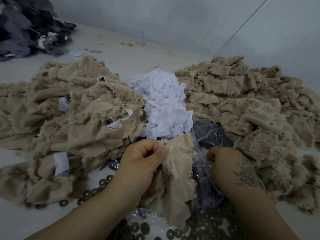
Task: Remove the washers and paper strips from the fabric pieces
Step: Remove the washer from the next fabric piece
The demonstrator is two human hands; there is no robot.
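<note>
The fabric piece I grip is beige with a fine woven texture; the paper strips are white, the washers dark grey, a black tattoo marks my right hand, and the far heap is grey and black

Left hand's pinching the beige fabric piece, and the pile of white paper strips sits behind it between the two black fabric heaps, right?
Not quite: the heaps flanking the paper strips are beige, not black, as the head view shows. The left hand does pinch the fabric piece.
</note>
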